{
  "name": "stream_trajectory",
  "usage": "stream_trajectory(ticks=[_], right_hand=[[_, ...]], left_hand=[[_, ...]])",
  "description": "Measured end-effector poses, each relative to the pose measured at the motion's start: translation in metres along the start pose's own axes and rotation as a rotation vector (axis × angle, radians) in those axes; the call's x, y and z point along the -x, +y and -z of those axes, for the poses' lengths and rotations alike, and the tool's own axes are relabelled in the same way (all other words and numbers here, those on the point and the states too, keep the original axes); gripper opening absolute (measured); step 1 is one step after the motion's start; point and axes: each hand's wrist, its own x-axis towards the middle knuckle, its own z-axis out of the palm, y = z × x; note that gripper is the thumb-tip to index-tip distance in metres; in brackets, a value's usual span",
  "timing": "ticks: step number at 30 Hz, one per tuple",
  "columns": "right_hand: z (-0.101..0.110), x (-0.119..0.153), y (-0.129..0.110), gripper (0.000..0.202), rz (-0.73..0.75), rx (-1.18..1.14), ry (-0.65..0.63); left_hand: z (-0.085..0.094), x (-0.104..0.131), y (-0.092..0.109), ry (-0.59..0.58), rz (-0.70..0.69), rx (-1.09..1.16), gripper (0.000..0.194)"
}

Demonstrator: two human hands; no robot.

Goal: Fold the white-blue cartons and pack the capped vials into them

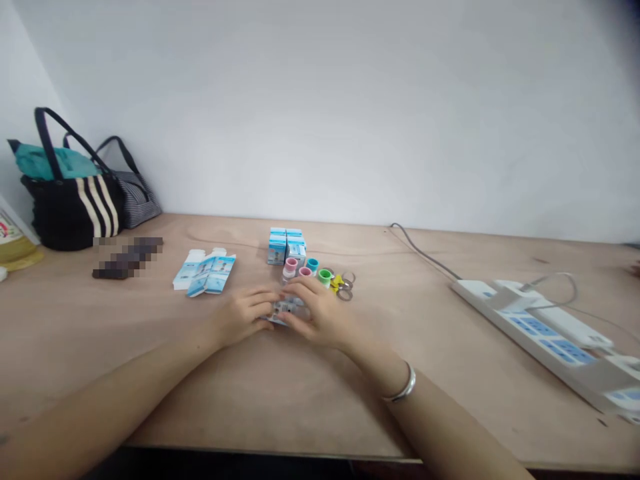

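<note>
Both hands meet at the middle of the table around a small white printed box (277, 311), which they largely cover. My left hand (249, 315) has its fingers on the box's left side. From the right, my right hand (316, 312) grips it between thumb and fingers. Just behind stand small bottles with pink (291, 265), blue (313, 265) and green (325, 275) caps. Metal rings (345, 292) with yellow pieces (337, 282) lie to their right. Several blue-and-white boxes (277, 248) are grouped farther back. Flattened blue-and-white cartons (213, 273) lie to the left.
On the right, a white power strip (530, 333) holds plugs, with a grey cable (425, 253) running to the wall. A black striped bag (75, 210), a grey bag (137, 200), a dark pixelated object (130, 258) and a bottle of yellow liquid (17, 247) are at the left.
</note>
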Motion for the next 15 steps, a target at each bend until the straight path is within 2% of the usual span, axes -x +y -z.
stream_trajectory(ticks=[3,7,10,12,15], right_hand=[[-0.010,0.006,0.005,0.021,-0.063,-0.046,-0.117],[-0.013,0.010,0.011,0.022,-0.072,-0.077,-0.161],[-0.012,0.009,0.012,0.026,-0.053,-0.091,-0.177],[-0.011,0.009,0.012,0.025,-0.044,-0.102,-0.183],[-0.010,0.009,0.013,0.024,-0.034,-0.113,-0.188]], left_hand=[[0.000,0.002,0.004,0.070,0.085,0.131,0.019],[0.000,0.003,0.003,0.197,0.385,0.347,0.017],[-0.007,0.002,-0.002,0.197,0.568,0.528,0.024],[-0.013,0.002,-0.005,0.175,0.612,0.620,0.026],[-0.018,0.004,-0.008,0.169,0.603,0.668,0.022]])
